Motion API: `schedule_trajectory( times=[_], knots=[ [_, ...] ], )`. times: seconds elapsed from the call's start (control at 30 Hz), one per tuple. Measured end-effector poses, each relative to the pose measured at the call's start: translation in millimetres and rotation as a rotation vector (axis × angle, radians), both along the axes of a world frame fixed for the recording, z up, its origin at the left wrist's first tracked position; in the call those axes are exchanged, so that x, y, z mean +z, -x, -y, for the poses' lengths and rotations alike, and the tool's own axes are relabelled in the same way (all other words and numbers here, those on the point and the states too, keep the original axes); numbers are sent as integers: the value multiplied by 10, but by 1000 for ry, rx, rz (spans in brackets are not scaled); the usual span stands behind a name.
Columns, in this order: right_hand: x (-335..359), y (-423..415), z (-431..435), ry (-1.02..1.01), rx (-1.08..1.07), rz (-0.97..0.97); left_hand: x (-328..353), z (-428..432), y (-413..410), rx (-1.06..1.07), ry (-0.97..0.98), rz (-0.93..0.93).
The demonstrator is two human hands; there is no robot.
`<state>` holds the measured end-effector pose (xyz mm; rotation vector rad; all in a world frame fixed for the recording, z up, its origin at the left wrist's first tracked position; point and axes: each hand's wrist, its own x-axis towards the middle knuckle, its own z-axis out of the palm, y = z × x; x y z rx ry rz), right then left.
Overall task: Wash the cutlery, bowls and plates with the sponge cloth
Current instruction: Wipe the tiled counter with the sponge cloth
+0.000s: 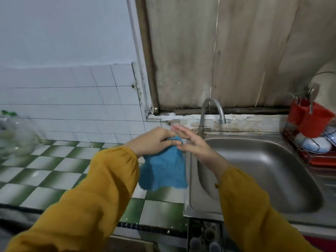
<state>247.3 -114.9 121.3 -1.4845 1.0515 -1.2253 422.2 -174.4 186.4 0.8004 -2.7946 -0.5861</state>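
Left hand (154, 140): curled fingers and thumb pinch the top edge of the blue, limp sponge cloth (163, 168). The cloth hangs free above the seam where the green-and-white chequered tile counter (54, 168) meets the rim of the stainless steel sink (254, 140).

Right hand (192, 144): fingers straight and spread, holding nothing. The thumb tip sits at the cloth's top corner; we cannot tell whether it touches.

We see no dishes in the basin and no water coming from the curved metal tap (212, 110). White bowls and plates (316, 144) lie in the red wire rack (312, 157) at far right. Metal cutlery stands in a red plastic holder (312, 120) above them, well apart from both hands.

We judge that the step in hand is readying the cloth and that washing has not begun. To do it well, we would carry the cloth over the basin, wet it through under the spout, then fold it into a pad that fills the palm. Loose corners would drag and drip on the tiles.
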Motion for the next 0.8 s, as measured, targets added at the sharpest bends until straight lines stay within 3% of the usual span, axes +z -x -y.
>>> schedule_trajectory(
  times=[0.07,0.17,0.3,0.43,0.53,0.67,0.8],
  knots=[
    [66,-56,142,-42,94,-86,21,105,-76,-4,16,-21],
    [110,-103,370,-130,163,-3,45,299,-204,33,-2,-139],
    [83,-171,685,-190,125,-113,83,533,-368,182,-80,-254],
    [13,-90,976,-202,193,-404,90,783,-551,313,-42,-62],
    [-62,-7,1232,-187,214,-616,-1,1004,-691,326,137,168],
    [-156,-1,1464,-197,9,-634,-216,1193,-790,591,315,313],
    [-189,-295,1554,-142,-392,-444,-423,1216,-607,850,43,135]
  ],
)
